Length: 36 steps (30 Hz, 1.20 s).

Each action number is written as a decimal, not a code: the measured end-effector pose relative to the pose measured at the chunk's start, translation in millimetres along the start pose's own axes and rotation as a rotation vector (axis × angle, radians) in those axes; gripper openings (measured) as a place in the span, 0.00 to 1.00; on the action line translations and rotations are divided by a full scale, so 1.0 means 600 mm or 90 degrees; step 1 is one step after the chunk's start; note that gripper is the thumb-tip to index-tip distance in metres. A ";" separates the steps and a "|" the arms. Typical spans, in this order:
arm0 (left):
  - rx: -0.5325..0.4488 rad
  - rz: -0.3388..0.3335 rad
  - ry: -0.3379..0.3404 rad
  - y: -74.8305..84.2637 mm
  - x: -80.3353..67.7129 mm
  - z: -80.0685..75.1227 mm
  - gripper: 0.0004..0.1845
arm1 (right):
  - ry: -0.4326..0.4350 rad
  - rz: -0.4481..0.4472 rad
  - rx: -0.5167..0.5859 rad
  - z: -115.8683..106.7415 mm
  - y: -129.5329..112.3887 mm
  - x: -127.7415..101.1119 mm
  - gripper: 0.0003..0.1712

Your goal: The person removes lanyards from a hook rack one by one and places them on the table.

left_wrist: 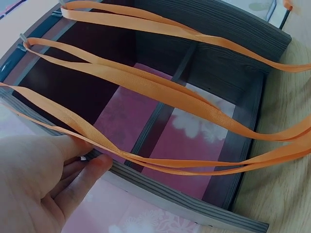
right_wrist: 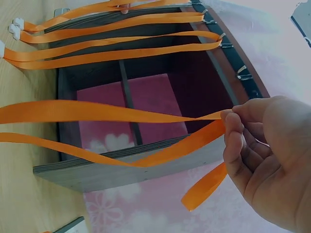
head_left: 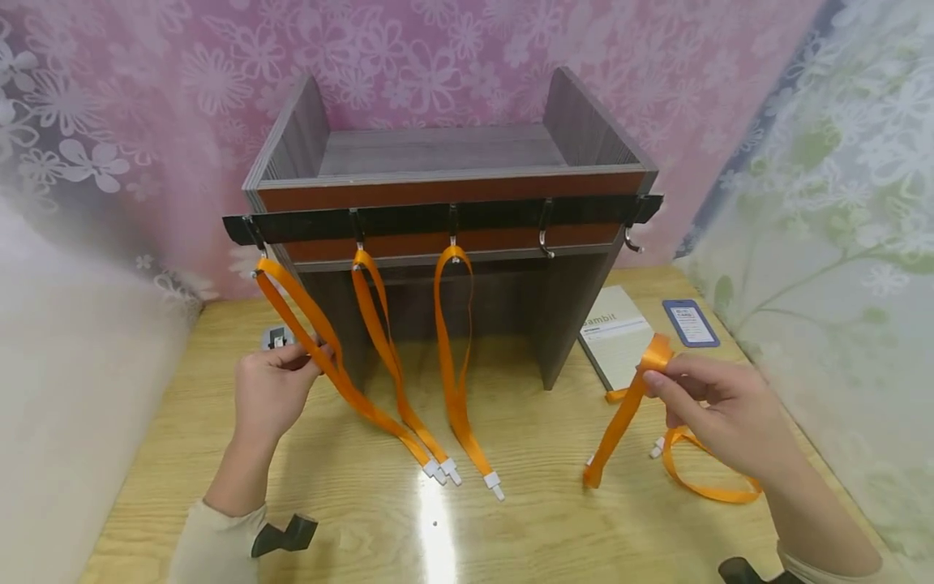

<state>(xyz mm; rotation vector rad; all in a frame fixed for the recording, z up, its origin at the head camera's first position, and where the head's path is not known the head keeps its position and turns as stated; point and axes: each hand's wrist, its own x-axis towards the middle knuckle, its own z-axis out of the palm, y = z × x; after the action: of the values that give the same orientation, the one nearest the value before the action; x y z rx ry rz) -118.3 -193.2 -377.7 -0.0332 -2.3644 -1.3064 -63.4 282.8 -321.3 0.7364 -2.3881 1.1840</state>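
Three orange lanyards hang from the left three hooks of a black hook rail (head_left: 409, 222), white clips at their lower ends. My left hand (head_left: 273, 389) pinches the leftmost lanyard (head_left: 299, 320) partway down its loop; in the left wrist view its strands (left_wrist: 73, 119) run past the thumb and forefinger. On the right, my right hand (head_left: 718, 405) holds another orange lanyard (head_left: 616, 434) up off the table, pinched between thumb and fingers. In the right wrist view this lanyard's two strands (right_wrist: 73, 111) stretch left from the fingertips, and a short end dangles below.
The rail runs across a grey wooden shelf unit (head_left: 445, 150); its two right hooks (head_left: 546, 243) are bare. A notebook (head_left: 616, 332), a blue badge holder (head_left: 691, 323) and another orange lanyard (head_left: 718, 493) lie at right. A small grey item (head_left: 277, 337) sits behind my left hand.
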 end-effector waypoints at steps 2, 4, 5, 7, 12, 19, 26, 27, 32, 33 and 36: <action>-0.006 -0.021 -0.005 0.001 0.000 0.000 0.10 | -0.008 0.007 0.006 0.003 0.006 -0.003 0.18; -0.016 -0.037 -0.011 0.002 -0.001 0.002 0.11 | -0.014 0.011 0.007 0.003 0.012 -0.007 0.18; -0.021 -0.041 -0.014 0.002 -0.001 0.003 0.11 | -0.016 0.015 0.012 0.003 0.014 -0.009 0.18; -0.031 -0.045 -0.016 0.002 -0.001 0.005 0.11 | -0.019 0.024 0.020 0.003 0.018 -0.014 0.18; -0.030 -0.035 -0.009 0.002 -0.002 0.011 0.10 | -0.030 0.080 0.027 0.002 0.025 -0.029 0.17; -0.034 -0.042 0.000 -0.002 -0.008 0.006 0.10 | -0.010 0.098 0.120 0.018 0.055 -0.049 0.16; -0.031 -0.035 0.009 -0.004 -0.008 0.005 0.10 | -0.016 0.186 0.077 0.032 0.068 -0.071 0.09; -0.032 -0.034 0.008 -0.003 -0.008 0.006 0.10 | -0.017 0.189 0.076 0.033 0.069 -0.073 0.09; -0.043 -0.031 0.006 -0.003 -0.004 0.008 0.10 | -0.035 0.205 0.062 0.034 0.078 -0.080 0.08; -0.043 -0.032 0.006 -0.002 -0.004 0.008 0.10 | -0.041 0.212 0.061 0.034 0.080 -0.081 0.07; -0.037 -0.036 0.009 -0.001 -0.003 0.006 0.10 | -0.062 0.224 0.060 0.036 0.088 -0.084 0.06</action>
<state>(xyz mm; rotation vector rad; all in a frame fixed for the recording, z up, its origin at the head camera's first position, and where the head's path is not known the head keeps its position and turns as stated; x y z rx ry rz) -118.2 -190.1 -380.4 0.0249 -2.3304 -1.3963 -57.2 306.6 -393.0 0.4166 -2.6334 1.4338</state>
